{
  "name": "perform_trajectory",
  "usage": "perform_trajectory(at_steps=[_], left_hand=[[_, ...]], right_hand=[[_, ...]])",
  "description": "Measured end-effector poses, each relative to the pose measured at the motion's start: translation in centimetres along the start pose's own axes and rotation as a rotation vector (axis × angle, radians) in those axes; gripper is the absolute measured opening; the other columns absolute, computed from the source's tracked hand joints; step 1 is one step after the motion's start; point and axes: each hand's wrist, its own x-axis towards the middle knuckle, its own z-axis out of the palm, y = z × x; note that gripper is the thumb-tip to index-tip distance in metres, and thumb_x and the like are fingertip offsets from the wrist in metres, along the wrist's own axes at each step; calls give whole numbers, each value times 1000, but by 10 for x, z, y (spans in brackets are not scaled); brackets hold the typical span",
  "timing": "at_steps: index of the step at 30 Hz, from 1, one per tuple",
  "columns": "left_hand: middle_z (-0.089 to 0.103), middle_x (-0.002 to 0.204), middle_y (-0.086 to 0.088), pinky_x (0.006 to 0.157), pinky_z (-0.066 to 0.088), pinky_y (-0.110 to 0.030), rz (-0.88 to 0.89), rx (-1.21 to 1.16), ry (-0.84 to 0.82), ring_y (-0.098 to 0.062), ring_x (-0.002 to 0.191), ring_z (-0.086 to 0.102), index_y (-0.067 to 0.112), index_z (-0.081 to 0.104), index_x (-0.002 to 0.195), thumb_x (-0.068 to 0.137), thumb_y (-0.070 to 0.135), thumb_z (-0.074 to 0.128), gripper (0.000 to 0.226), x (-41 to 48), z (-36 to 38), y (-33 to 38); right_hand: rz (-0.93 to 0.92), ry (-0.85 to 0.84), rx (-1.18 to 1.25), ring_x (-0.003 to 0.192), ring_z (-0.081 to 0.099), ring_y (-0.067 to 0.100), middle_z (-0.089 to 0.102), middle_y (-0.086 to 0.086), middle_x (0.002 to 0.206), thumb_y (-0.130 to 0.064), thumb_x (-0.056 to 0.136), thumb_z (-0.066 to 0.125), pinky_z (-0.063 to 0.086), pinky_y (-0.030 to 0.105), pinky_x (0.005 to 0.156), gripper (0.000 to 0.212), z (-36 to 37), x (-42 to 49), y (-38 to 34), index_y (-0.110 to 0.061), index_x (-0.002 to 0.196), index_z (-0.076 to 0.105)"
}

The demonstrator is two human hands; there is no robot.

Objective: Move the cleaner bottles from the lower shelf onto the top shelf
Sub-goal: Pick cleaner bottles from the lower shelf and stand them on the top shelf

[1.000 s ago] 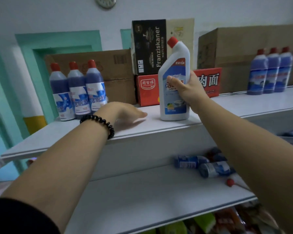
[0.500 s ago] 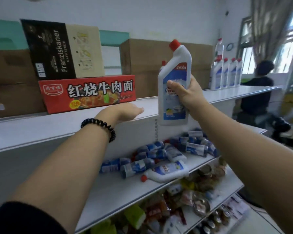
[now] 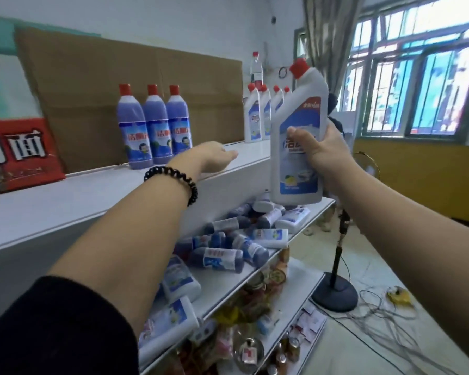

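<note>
Bottle (image 3: 298,136), white, long axis upright, is hanging in the right hand (image 3: 322,155), fingers wrapping its middle, just off the top shelf (image 3: 65,198) edge. Left hand (image 3: 214,158) is resting spread on that shelf. Beyond, the white row (image 3: 252,117) is standing, nearer the right hand.

Right hand (image 3: 326,158) lifted white bottle (image 3: 301,115) off top shelf (image 3: 65,197).
</note>
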Motion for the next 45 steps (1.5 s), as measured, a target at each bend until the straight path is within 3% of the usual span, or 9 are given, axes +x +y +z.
perform_trajectory(at_steps=[5, 11, 15, 21, 26, 29, 35, 42, 45], left_hand=[[34, 161, -7, 121, 24, -46, 23, -18, -55, -26, 148, 32, 10, 39, 152, 102, 58, 32, 69, 118, 14, 40], [27, 165, -4, 123, 16, -48, -72, -33, -168, -24, 151, 24, 16, 34, 155, 100, 63, 35, 72, 217, 15, 56], [27, 164, -6, 122, 18, -46, -132, -34, -175, -26, 151, 25, 16, 29, 157, 104, 56, 35, 67, 257, 20, 62], [42, 156, -9, 106, 34, -44, -355, -8, -188, -31, 138, 44, 13, 38, 152, 94, 69, 43, 81, 296, 25, 60], [53, 145, -10, 84, 37, -40, -562, -9, -125, -28, 119, 53, 13, 43, 149, 99, 63, 39, 71, 320, 19, 60], [58, 134, -8, 78, 40, -41, -666, 0, -95, -28, 111, 55, 15, 49, 143, 98, 66, 40, 69, 332, 18, 62], [44, 154, -5, 102, 38, -47, -803, -11, -60, -30, 135, 46, 17, 45, 148, 94, 70, 43, 75, 359, 38, 72], [53, 126, -5, 100, 42, -46, -924, -34, -103, -26, 113, 50, 20, 56, 120, 95, 69, 43, 57, 384, 48, 78], [54, 131, -6, 98, 40, -45, -947, -20, -106, -25, 109, 49, 18, 58, 125, 94, 69, 43, 61, 391, 50, 77]], right_hand=[[-6, 76, -16, 89, 72, 13, 69, -5, 101, -34, 88, 72, 58, 30, 77, 28, -42, 90, 42, -29, 106, 51], [-9, 104, 7, 96, 73, 19, 70, 1, 110, -39, 86, 73, 59, 44, 90, 39, -64, 193, 96, -26, 116, 52], [20, 73, 23, 92, 73, 17, 71, 0, 110, -45, 83, 73, 60, 43, 87, 50, -68, 249, 126, -23, 123, 52], [23, -48, 149, 90, 74, 19, 71, 4, 109, -39, 83, 75, 61, 39, 82, 55, -72, 328, 165, -15, 127, 52], [38, -199, 227, 93, 73, 21, 71, 1, 105, -36, 82, 78, 59, 47, 88, 38, -66, 391, 202, -25, 107, 53], [36, -277, 221, 94, 72, 18, 71, -1, 108, -37, 83, 76, 59, 43, 88, 44, -65, 426, 217, -22, 118, 54], [13, -366, 247, 94, 72, 14, 72, -4, 109, -35, 85, 75, 59, 42, 89, 43, -80, 496, 258, -24, 121, 55], [44, -402, 242, 95, 73, 16, 72, -2, 111, -35, 84, 76, 59, 44, 88, 54, -96, 562, 311, -18, 130, 54], [44, -424, 188, 94, 70, 12, 70, -5, 109, -40, 83, 77, 58, 40, 89, 57, -105, 583, 324, -18, 130, 53]])
